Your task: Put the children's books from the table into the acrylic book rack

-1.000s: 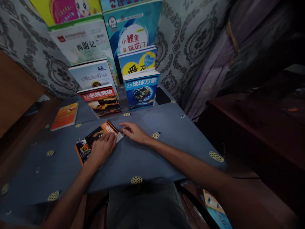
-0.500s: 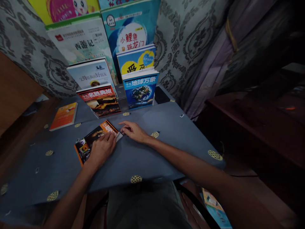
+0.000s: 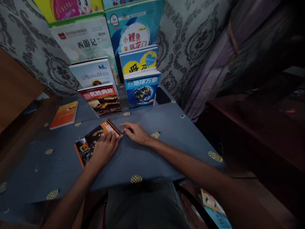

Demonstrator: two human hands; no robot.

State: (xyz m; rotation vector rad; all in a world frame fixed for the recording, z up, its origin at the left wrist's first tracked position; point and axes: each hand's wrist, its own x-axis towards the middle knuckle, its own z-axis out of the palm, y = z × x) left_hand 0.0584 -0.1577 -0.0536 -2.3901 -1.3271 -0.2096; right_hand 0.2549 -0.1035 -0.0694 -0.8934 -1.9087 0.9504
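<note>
Open tablecloth (image 3: pixel 145 116) between right hand (image 3: pixel 136 133) and upright blue book (image 3: pixel 143 92), with red book (image 3: pixel 105 101) a barrier leftward

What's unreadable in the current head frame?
All head view:
Orange-edged book: part of cover, under left hand.
Yellow-heart book: lower cover, behind globe-cover book.
Yellow book: top, cut by upper frame edge.
Flat orange book: fine print, too small.

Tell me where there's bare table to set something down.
Right: tablecloth bordered by the right hand, blue globe book and cloth edge. Left: in front of the orange book, left of the dark book under the left hand. Crowded: the back, with standing books.
</note>
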